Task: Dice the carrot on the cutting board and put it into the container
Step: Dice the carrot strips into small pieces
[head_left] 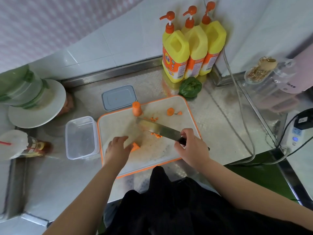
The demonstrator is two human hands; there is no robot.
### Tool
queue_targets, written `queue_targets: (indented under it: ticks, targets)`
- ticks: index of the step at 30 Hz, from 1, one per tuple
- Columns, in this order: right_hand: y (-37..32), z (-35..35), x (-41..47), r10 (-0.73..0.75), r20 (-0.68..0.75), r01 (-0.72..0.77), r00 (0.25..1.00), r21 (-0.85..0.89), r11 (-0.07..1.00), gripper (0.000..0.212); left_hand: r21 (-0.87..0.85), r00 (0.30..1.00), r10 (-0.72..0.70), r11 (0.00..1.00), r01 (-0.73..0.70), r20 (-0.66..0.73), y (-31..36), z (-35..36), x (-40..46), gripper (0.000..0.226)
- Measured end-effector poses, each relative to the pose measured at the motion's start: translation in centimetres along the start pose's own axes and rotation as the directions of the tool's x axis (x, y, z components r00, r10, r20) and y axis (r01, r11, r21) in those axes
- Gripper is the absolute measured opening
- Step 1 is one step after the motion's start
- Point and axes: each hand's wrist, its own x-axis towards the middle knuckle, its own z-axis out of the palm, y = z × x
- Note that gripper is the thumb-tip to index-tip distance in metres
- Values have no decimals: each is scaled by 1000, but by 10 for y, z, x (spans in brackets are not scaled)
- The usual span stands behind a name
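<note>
A white cutting board (118, 126) with an orange rim lies on the steel counter. My right hand (191, 148) grips the black handle of a kitchen knife (157, 128), its blade lying across the board's middle. My left hand (117, 150) rests on the board over a carrot piece (135, 147), fingers curved, partly hiding it. Small carrot dice (158, 136) lie beside the blade, more dice (153, 119) beyond it. A carrot stub (136, 108) stands at the board's far edge, a slice (170, 111) to its right. The clear empty container (81, 137) sits left of the board.
The container's grey lid (118, 97) lies behind the board. Three yellow pump bottles (191, 48) and a green pepper (190, 87) stand at the back. A green-lidded jar on a white plate (36, 102) and a sauce bottle (25, 146) sit left; cables and a power strip (296, 133) right.
</note>
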Motion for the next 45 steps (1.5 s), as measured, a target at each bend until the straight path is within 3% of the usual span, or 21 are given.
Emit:
queue_targets:
  ticks: [2,10,13,15,17,19,21,24,28,34,40,45]
  targets:
    - [-5,3,1,0,11,0,1000,15,1000,36,82,998,-16,997,12,59,-9,8,-10,40]
    - [-10,5,-3,-34,44,34,998,-5,999,36,118,998,65,991,-63,-11,-12,16,-14,29]
    - [-8,5,-4,-26,50,26,998,-7,1000,36,227,968,242,949,-220,-71,-20,20,-19,26]
    - [-7,5,-5,-20,63,20,998,1,1000,36,338,920,377,884,-324,-104,-28,26,-25,35]
    - [-8,5,-5,-21,69,21,997,-8,1000,36,375,897,422,859,-349,-132,-31,29,-29,46]
    - [-8,4,-5,-26,81,27,996,-11,1000,36,349,891,417,874,-338,-179,-30,32,-32,42]
    - [-8,3,-6,-26,102,27,994,-6,1000,36,307,876,427,884,-353,-224,-28,34,-33,23]
    - [-9,2,-6,-27,129,27,991,-2,1000,36,279,876,430,888,-366,-219,-25,36,-36,17]
    - [-9,1,-6,-28,133,28,991,4,1000,36,222,927,355,920,-323,-124,-27,39,-46,48]
    - [-10,5,-7,-37,122,37,992,-2,999,36,174,931,321,940,-292,-173,-26,42,-48,19]
    - [-12,8,-6,-62,127,62,990,-2,998,35,123,959,241,967,-224,-149,-18,37,-47,27]
    - [-12,8,-7,-46,157,45,987,10,999,35,105,990,142,985,-139,-21,-13,33,-43,28]
